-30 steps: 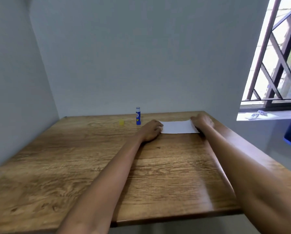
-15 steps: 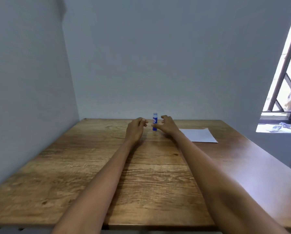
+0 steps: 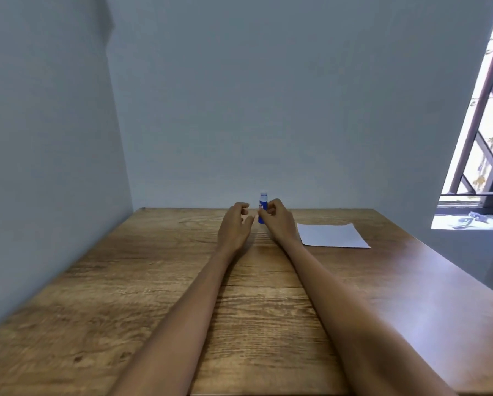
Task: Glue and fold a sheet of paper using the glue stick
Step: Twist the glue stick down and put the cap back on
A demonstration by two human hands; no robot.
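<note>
A blue glue stick [image 3: 263, 205] with a white top stands upright near the far edge of the wooden table [image 3: 154, 267]. My right hand [image 3: 278, 222] has its thumb and fingertips closed around the stick's lower body. My left hand [image 3: 234, 224] rests just left of the stick with fingers curled down; whatever lies under them is hidden. A folded white sheet of paper [image 3: 332, 235] lies flat to the right of my right wrist, with nothing touching it.
Pale walls close off the table at the back and left. A barred window [image 3: 482, 138] is at the right, with small objects on its sill [image 3: 468, 222]. The table's right edge runs near the paper.
Both hands left the paper and moved left to the glue stick, and the view turned left. In the last half second my right fingers closed on the stick.
</note>
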